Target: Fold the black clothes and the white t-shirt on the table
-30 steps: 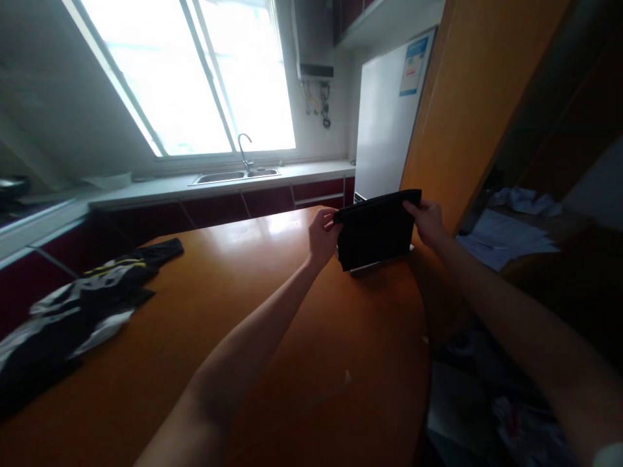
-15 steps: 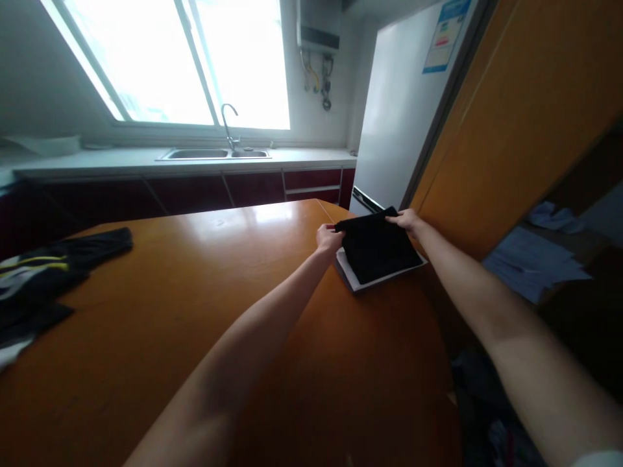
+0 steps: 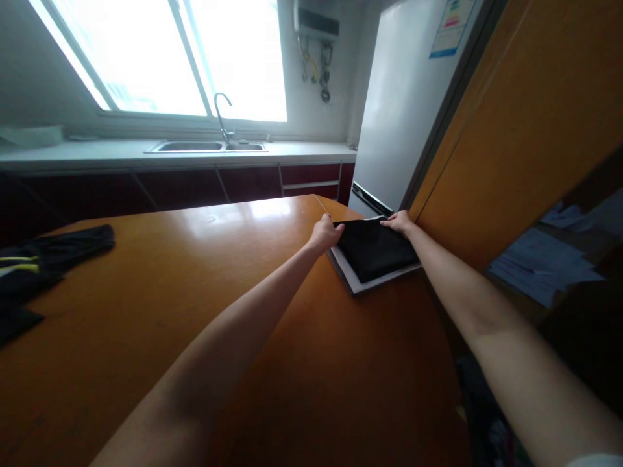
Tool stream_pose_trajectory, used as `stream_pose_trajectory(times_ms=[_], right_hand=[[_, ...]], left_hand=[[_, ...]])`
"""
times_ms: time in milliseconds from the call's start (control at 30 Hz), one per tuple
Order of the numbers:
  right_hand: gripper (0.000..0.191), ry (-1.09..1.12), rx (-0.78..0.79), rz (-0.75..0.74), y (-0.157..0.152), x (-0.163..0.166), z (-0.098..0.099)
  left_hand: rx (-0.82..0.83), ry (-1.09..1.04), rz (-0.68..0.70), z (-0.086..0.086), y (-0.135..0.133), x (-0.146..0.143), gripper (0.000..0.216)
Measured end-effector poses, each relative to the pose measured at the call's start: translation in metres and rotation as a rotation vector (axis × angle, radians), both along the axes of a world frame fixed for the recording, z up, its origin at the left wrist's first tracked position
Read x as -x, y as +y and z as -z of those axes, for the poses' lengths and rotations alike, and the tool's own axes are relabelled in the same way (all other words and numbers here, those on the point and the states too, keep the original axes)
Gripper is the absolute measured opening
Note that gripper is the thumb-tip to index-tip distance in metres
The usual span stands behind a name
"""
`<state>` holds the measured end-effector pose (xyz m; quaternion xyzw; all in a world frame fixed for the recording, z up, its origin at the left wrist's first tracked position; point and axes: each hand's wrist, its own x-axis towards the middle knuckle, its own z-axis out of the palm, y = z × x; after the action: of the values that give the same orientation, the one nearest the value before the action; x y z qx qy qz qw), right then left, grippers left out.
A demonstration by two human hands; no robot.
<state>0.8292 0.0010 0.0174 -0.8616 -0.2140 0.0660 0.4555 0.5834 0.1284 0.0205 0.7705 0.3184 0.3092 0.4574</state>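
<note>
A folded black garment (image 3: pixel 374 251) lies on a flat white piece (image 3: pixel 346 267), with a dark grey edge showing below it, near the right end of the wooden table (image 3: pixel 233 279). My left hand (image 3: pixel 325 234) is closed on the garment's far left corner, thumb on top. At the far right corner, my right hand (image 3: pixel 399 222) pinches the cloth's edge. Both arms reach forward, and the garment's near side rests flat on the white piece. What kind of garment it is cannot be made out.
Dark clothing with yellow stripes (image 3: pixel 53 266) lies at the table's left. Behind stand a counter with a sink (image 3: pixel 189 147) and a fridge (image 3: pixel 403 97). A wooden panel (image 3: pixel 496 143) rises at the right, with papers (image 3: pixel 540 259) below it.
The far edge of the black garment has come down onto the white piece, with both hands lowered along with it. The view has shifted slightly.
</note>
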Motion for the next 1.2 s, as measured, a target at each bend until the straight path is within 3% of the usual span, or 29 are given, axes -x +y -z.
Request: stream_pose_trajectory(times_ms=[100,200,300,433,633,733,833,967,1033,1133,1200], right_hand=[[0.036,-0.266,0.065,-0.035,0.004,0.013,0.004],[0.048,-0.531,0.229,-0.234,0.01,0.033,0.013],[0.061,-0.47,0.414,-0.354,0.013,0.047,0.026],[0.066,-0.368,0.503,-0.362,0.013,0.05,0.03],[0.067,-0.414,0.444,-0.304,0.015,0.081,0.009],[0.071,-0.418,0.412,-0.413,0.013,0.112,0.007],[0.073,-0.371,0.423,-0.479,0.006,0.133,0.006],[0.067,-0.384,0.251,-0.351,-0.018,0.15,0.001],[0.066,-0.378,0.253,-0.364,-0.033,0.16,0.003],[0.063,-0.372,0.313,-0.418,-0.051,0.178,0.005],[0.06,-0.42,0.229,-0.341,-0.056,0.192,0.001]], left_hand=[[-0.457,0.027,0.094,-0.011,-0.009,0.005,0.042],[-0.687,0.211,0.288,-0.007,-0.024,0.007,0.046],[-0.666,0.438,0.302,0.007,-0.031,0.007,0.056],[-0.591,0.519,0.265,0.018,-0.03,0.006,0.063],[-0.509,0.512,0.297,0.006,-0.025,0.005,0.065],[-0.525,0.388,0.199,0.006,-0.019,0.018,0.061],[-0.503,0.278,0.039,0.012,-0.005,0.048,0.06],[-0.499,0.179,-0.067,0.02,0.017,0.113,0.057],[-0.506,0.184,-0.11,0.023,0.023,0.15,0.057],[-0.513,0.217,-0.158,0.026,0.021,0.206,0.059],[-0.524,0.223,-0.174,0.026,0.013,0.241,0.058]])
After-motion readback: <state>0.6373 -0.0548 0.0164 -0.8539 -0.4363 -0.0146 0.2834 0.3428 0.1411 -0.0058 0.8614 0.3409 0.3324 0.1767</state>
